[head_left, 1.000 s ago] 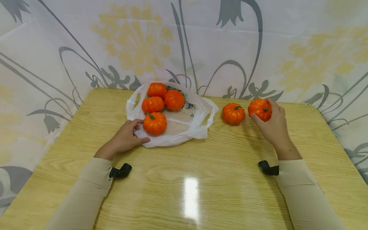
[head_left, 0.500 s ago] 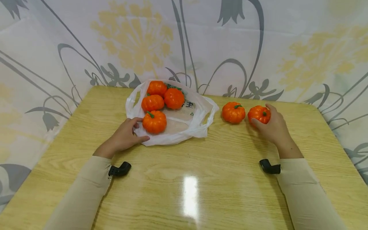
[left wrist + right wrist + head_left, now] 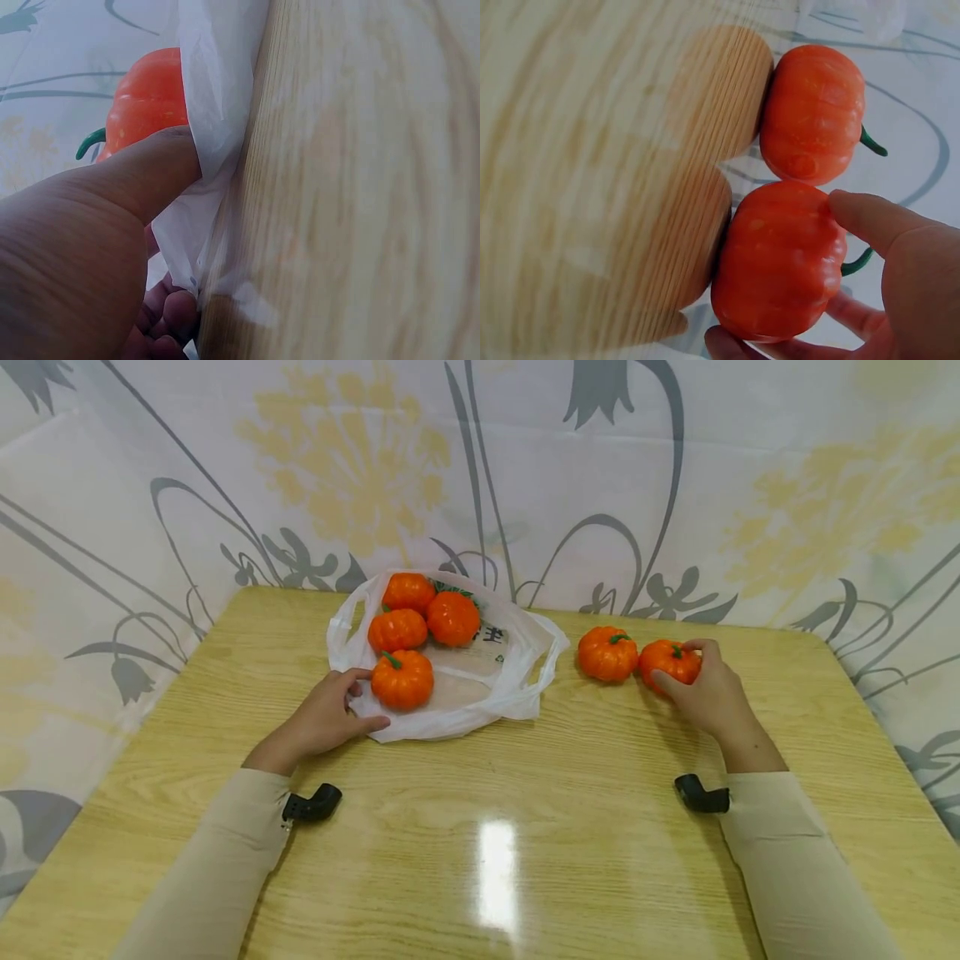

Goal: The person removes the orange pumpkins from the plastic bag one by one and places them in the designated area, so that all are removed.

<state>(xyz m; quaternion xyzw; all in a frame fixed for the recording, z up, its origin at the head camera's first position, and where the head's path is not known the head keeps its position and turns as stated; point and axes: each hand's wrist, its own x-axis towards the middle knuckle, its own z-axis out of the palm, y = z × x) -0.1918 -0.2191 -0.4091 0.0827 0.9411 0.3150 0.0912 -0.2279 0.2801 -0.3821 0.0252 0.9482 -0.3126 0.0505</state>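
At the right, my right hand (image 3: 714,700) holds a small orange toy pumpkin (image 3: 666,662) with a green stem, thumb on the near side and fingers round the far side. In the right wrist view this pumpkin (image 3: 780,262) sits on the table right against a second pumpkin (image 3: 814,112). My left hand (image 3: 321,720) grips the near left edge of a white plastic bag (image 3: 468,720). The bag's film (image 3: 217,82) covers the thumb tip in the left wrist view. Nearest that hand, inside the bag, sits a pumpkin (image 3: 403,681), stem up.
Farther back in the open bag lie three more pumpkins: one at the back (image 3: 408,592), one on the left (image 3: 397,631) and one on the right (image 3: 453,618). The wooden table (image 3: 420,827) ends at a floral cloth backdrop (image 3: 525,485).
My right hand has lowered the pumpkin onto the table and shifted it left against its neighbour, with its stem now turned more upward. The left hand and bag have stayed put.
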